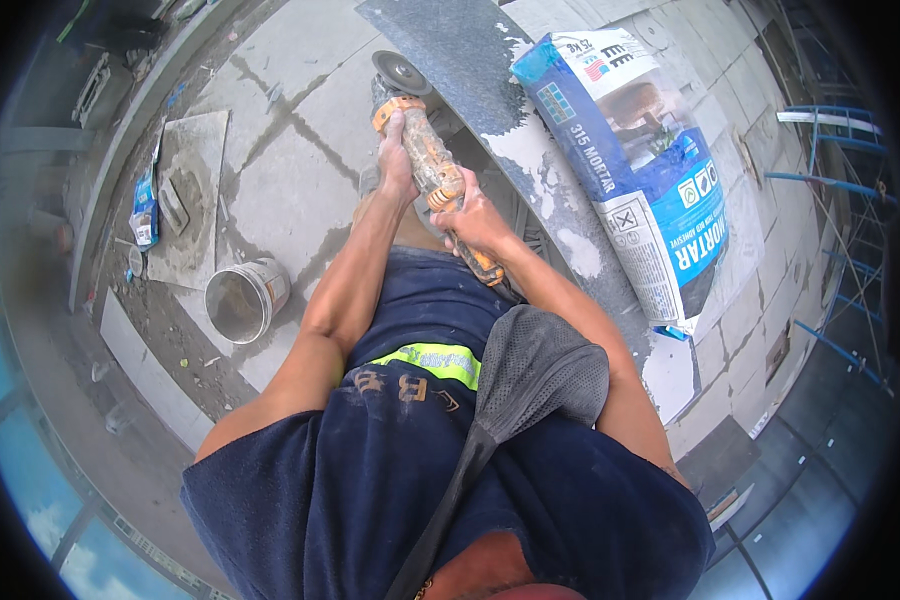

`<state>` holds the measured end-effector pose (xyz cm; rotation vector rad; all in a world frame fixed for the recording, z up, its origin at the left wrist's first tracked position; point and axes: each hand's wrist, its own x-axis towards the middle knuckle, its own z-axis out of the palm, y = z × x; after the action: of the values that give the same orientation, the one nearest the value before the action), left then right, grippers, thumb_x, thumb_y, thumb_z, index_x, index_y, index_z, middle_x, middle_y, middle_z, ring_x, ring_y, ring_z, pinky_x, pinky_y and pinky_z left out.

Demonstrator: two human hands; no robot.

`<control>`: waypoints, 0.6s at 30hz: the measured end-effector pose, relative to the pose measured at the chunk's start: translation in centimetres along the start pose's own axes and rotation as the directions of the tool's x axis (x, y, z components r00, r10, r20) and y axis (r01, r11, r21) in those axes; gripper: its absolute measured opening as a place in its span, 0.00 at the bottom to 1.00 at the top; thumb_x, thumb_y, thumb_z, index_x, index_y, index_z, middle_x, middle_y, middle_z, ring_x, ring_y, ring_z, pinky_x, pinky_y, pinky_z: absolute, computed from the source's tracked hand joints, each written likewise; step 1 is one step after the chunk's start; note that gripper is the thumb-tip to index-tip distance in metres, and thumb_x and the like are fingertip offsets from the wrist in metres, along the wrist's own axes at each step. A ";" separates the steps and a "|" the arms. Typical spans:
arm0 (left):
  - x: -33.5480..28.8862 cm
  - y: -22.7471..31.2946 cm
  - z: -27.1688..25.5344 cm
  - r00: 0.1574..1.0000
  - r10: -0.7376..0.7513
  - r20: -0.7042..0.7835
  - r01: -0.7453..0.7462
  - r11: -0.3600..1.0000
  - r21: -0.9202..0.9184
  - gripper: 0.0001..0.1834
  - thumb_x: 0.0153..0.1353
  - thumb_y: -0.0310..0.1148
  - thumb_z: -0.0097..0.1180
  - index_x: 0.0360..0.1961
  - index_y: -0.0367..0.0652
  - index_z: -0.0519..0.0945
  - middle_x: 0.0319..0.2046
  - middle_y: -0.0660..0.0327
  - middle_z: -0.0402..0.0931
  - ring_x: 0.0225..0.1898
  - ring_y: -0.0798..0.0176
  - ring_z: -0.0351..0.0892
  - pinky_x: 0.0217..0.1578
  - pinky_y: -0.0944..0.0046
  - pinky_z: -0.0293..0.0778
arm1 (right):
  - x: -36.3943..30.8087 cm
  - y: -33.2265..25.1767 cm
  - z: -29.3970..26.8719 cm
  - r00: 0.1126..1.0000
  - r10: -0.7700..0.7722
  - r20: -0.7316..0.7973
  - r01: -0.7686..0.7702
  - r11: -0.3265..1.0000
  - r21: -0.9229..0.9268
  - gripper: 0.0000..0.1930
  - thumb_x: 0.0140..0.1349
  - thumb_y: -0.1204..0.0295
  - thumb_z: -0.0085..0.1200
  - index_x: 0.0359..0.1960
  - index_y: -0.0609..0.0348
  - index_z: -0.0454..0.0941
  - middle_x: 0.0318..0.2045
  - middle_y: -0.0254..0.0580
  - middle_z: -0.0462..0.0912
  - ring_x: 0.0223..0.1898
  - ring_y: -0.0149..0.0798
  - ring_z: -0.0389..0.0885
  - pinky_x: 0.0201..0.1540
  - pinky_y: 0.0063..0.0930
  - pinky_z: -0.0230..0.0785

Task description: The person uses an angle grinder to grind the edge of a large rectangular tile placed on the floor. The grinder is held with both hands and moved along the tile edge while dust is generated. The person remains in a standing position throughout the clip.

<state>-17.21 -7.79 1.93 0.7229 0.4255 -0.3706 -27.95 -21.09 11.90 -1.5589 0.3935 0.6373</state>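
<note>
— What packages lie about on the tiled floor (300, 190)?

— A big sack (635, 170), blue and white with printed panels, lies flat toward the right, its long side just beside the dark stone slab (490, 90). A smaller blue packet (146, 205) sits at the left edge of a pale loose tile (195, 150), near the floor's left border.

— Any containers?

— One white bucket (245, 298), standing near the lower corner of that loose tile, left of the person's left forearm. Inside it looks grey-brown and caked; whether that is wet mix or dried residue I cannot tell. A trowel (174, 207) lies on the loose tile.

— And the hands?

— Both grip an orange angle grinder (425, 160). The left hand (398, 160) is wrapped tight around the front of its body, just behind the round disc guard (400, 72). The right hand (475, 222) is closed around the rear handle, fingers curled fully round it.

— Where is the grinder?

— Held out in front of the person's knees, its disc end at the left edge of the dark slab.
</note>
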 end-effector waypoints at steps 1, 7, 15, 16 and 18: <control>-0.1 -0.2 0.0 1.000 0.006 -0.006 -0.006 1.000 0.004 0.26 0.75 0.55 0.49 0.57 0.43 0.70 0.34 0.54 0.78 0.28 0.53 0.85 0.28 0.48 0.87 | -0.3 0.0 0.0 1.000 0.014 0.000 -0.014 1.000 0.001 0.48 0.60 0.79 0.63 0.78 0.53 0.45 0.43 0.51 0.85 0.18 0.34 0.81 0.15 0.30 0.73; -0.6 -1.0 -0.3 1.000 -0.008 0.029 0.006 0.997 0.082 0.37 0.73 0.68 0.43 0.55 0.40 0.73 0.32 0.50 0.79 0.30 0.48 0.85 0.32 0.46 0.87 | -1.0 0.6 -0.3 1.000 0.008 -0.002 -0.008 1.000 -0.019 0.48 0.60 0.78 0.63 0.78 0.54 0.45 0.43 0.52 0.85 0.18 0.34 0.81 0.16 0.30 0.73; -0.8 -2.0 -0.9 1.000 -0.007 0.013 0.006 0.997 0.071 0.36 0.73 0.67 0.44 0.55 0.40 0.74 0.33 0.50 0.80 0.30 0.48 0.85 0.32 0.47 0.87 | -1.8 1.5 -0.3 1.000 -0.009 -0.010 0.009 1.000 -0.007 0.47 0.59 0.78 0.64 0.76 0.55 0.47 0.41 0.52 0.85 0.18 0.34 0.81 0.16 0.30 0.74; -1.0 -2.0 -0.8 1.000 -0.002 0.014 0.001 0.998 0.071 0.36 0.73 0.66 0.44 0.55 0.40 0.74 0.33 0.50 0.80 0.30 0.48 0.85 0.32 0.47 0.87 | -2.0 1.4 -0.3 1.000 -0.007 -0.010 0.006 1.000 -0.006 0.47 0.59 0.78 0.64 0.76 0.55 0.47 0.40 0.52 0.85 0.18 0.34 0.81 0.17 0.31 0.74; -1.3 -2.2 -0.6 1.000 0.002 0.008 -0.002 0.996 0.084 0.36 0.73 0.66 0.44 0.55 0.40 0.74 0.33 0.50 0.80 0.30 0.48 0.85 0.33 0.47 0.87 | -2.1 1.6 -0.4 1.000 -0.021 -0.014 0.020 1.000 -0.012 0.47 0.58 0.78 0.64 0.76 0.55 0.46 0.40 0.52 0.85 0.18 0.34 0.81 0.17 0.31 0.74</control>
<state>-19.47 -8.64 0.99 0.8033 0.4034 -0.3912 -30.52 -21.87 11.96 -1.5776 0.3842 0.6144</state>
